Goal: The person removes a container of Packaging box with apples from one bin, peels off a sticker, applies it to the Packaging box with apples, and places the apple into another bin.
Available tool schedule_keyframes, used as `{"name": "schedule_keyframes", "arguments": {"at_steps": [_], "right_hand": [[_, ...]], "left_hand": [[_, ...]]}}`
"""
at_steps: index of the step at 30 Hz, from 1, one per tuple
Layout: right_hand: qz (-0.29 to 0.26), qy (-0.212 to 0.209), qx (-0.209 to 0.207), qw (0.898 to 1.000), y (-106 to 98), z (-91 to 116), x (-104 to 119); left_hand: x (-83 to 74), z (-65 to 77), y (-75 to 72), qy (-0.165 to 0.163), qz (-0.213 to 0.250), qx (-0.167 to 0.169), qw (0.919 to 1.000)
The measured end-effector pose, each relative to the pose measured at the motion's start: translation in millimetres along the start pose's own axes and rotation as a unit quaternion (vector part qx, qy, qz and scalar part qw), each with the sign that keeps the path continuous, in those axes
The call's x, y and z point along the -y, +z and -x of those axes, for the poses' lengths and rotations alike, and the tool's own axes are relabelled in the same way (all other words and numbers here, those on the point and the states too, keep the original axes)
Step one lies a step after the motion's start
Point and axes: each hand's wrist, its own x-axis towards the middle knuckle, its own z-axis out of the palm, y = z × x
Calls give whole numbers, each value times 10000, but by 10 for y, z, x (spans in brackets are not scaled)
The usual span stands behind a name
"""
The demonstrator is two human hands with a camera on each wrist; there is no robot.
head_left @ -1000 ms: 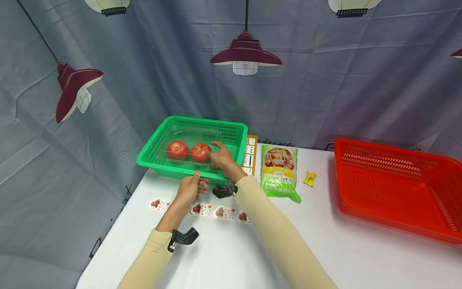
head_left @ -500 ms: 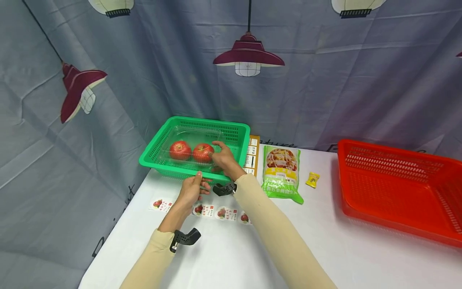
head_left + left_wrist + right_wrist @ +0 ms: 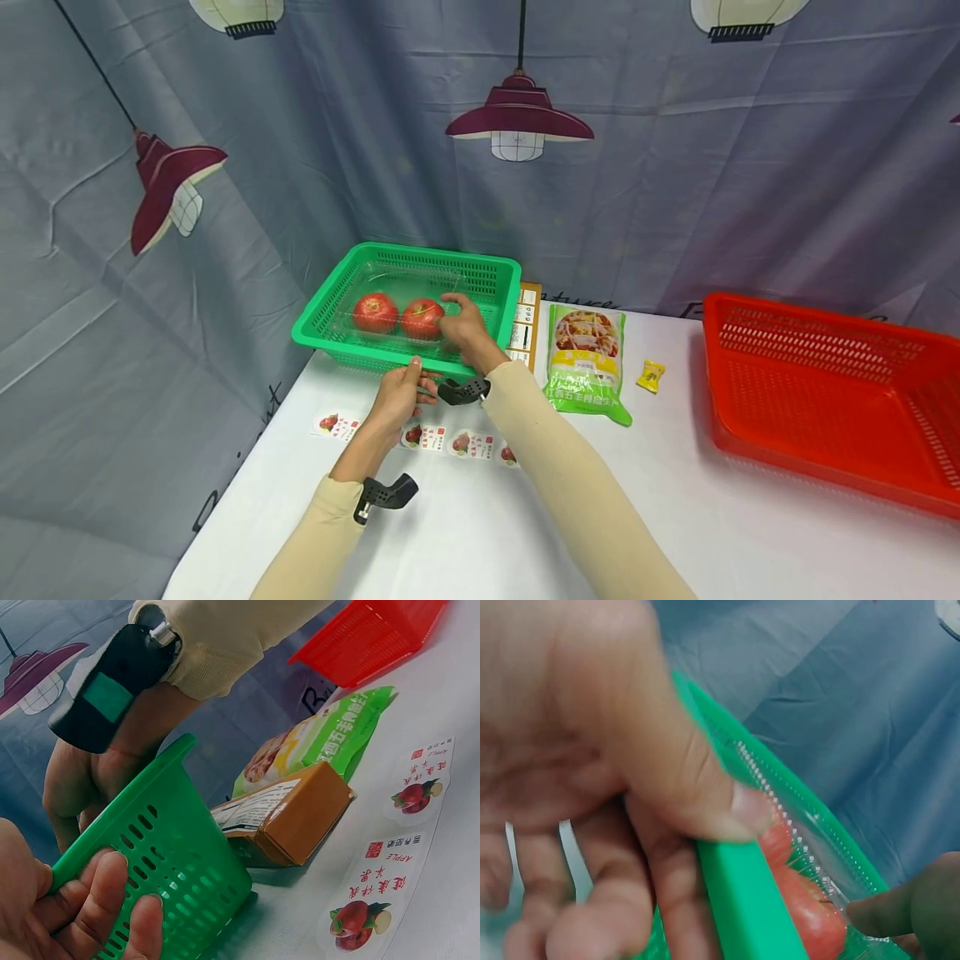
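Observation:
In the head view, a green basket [image 3: 315, 335] stands at the left of the table. Two red apples [image 3: 376, 312] lie in a clear plastic box [image 3: 390, 275] inside it. My left hand [image 3: 397, 392] grips the basket's front rim, thumb on top and fingers against the outer wall; the left wrist view shows those fingers [image 3: 105, 892] on the slotted side. My right hand [image 3: 467, 327] reaches over the rim and holds the right end of the clear box beside the right apple. In the right wrist view one of its fingertips [image 3: 862, 915] touches the box's ridged edge.
Several apple-printed labels [image 3: 471, 444] lie in front of the basket. To its right are a brown box [image 3: 527, 317], a green food bag [image 3: 587, 358] and a small yellow packet [image 3: 650, 376]. A red basket [image 3: 802, 417] stands at far right. A grey curtain [image 3: 637, 208] hangs behind.
The head view has shifted slightly, so everything sits a little further right in it. Both hands keep their places on the basket and the clear box.

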Motion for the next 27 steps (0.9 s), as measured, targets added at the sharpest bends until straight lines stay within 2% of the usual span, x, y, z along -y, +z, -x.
{"name": "schedule_keyframes", "arguments": {"at_steps": [12,20,27], "right_hand": [[-767,-188,-42,9969,9,55,18],[-746,-331,-82,9966,-25,104,42],[-874,-285,96,9957,-65,153,61]], "left_hand": [[-16,18,11,19,21,21,10000],[-9,-5,11,-14,-4,38,10000],[-11,-2,-3,-31,-67,52,10000]]}}
